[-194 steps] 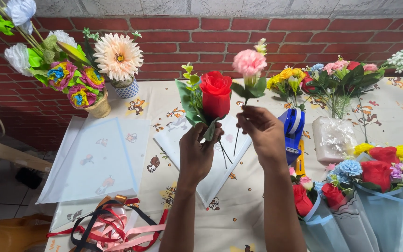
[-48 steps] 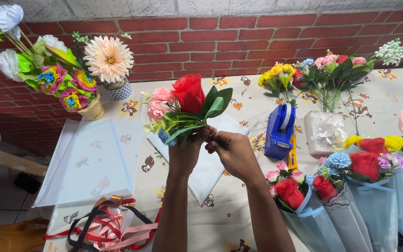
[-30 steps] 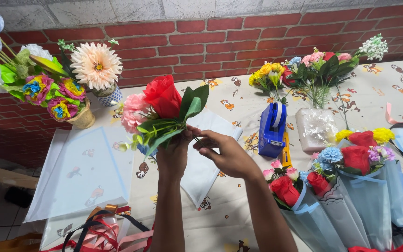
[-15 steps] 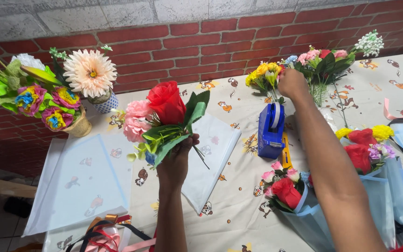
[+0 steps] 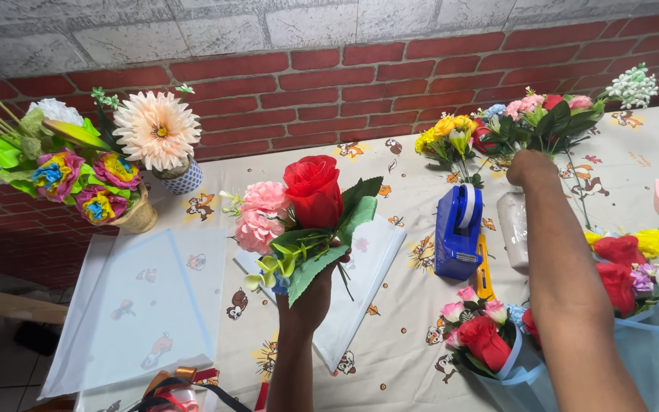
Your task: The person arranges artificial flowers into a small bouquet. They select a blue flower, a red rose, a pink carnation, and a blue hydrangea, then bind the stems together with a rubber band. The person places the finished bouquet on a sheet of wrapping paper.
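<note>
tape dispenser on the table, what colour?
Blue, with a white roll on top; the head view shows the tape dispenser.

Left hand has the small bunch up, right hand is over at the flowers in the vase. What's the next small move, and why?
Probably pinch one stem from the vase flowers: the right hand is already at them, seemingly empty, while the left hand holds the bunch upright.

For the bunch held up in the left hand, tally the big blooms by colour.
Red rose: 1
Pink carnations: 2
Total: 3 blooms, in the left hand, whose grip is closed round the stems. The right hand reaches toward the flowers at the wall.
</note>
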